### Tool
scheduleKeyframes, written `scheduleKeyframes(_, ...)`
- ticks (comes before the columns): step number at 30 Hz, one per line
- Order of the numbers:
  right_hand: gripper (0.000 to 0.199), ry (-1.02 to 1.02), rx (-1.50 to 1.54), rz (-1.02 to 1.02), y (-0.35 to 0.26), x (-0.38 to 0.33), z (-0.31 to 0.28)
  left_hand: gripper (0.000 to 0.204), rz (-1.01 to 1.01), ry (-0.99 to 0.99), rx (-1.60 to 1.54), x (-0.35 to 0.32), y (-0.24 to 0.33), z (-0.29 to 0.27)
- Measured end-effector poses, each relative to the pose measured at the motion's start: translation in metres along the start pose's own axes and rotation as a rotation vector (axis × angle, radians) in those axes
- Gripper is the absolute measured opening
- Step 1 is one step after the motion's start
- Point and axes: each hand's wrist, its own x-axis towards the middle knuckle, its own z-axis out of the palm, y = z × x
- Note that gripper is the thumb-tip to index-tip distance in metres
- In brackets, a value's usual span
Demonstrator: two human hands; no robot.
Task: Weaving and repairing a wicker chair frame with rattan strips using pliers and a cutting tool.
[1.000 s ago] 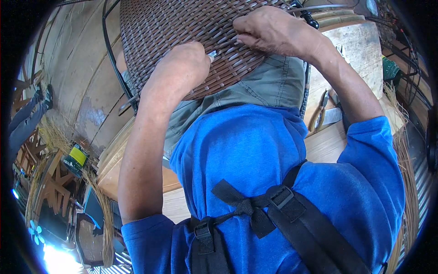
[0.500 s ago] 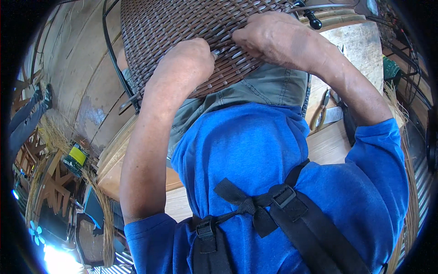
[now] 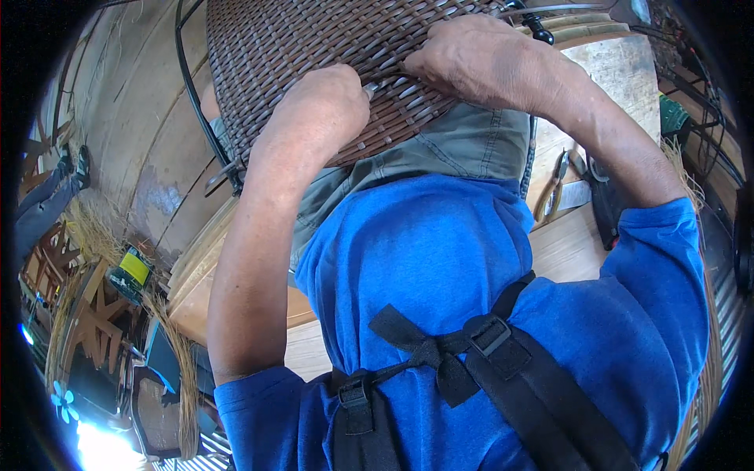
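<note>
A brown woven wicker panel (image 3: 290,35) lies across my lap, held in a black metal frame (image 3: 192,86). Over the near part of the weave, my left hand (image 3: 323,106) is closed, knuckles up. A small pale, shiny tip shows beside its thumb side; what it belongs to is hidden in the fist. To its right, my right hand (image 3: 479,63) pinches down at the weave, with thumb and forefinger together on what looks like a brown strip running toward the left hand. Its other fingers are tucked under and partly hidden.
Right of my lap, pliers (image 3: 552,184) and a dark tool (image 3: 603,208) lie on a wooden board (image 3: 613,86). A green-and-yellow can (image 3: 129,271) and bundles of dry fibre (image 3: 184,377) are at left. Another person's legs (image 3: 49,196) show at the far left.
My right hand has shifted slightly right, its wrist turning and the elbow swinging outward. More of the dark tool beside the pliers now shows. The left hand stays nearly still.
</note>
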Motion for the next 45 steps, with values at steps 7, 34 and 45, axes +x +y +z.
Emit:
scheduleKeyframes(7, 0.019, 0.095, 0.041, 0.132, 0.004, 0.004, 0.017, 0.024, 0.102, 0.151, 0.116, -0.006, 0.008, 0.005)
scheduleKeyframes(34, 0.022, 0.292, -0.050, 0.010, 0.008, 0.016, 0.027, 0.025, 0.038, 0.077, -0.127, -0.009, -0.006, 0.005)
scheduleKeyframes(45, 0.020, 0.030, 0.163, 0.184, 0.004, 0.027, 0.017, 0.026, 0.072, 0.064, 0.043, 0.003, 0.003, 0.008)
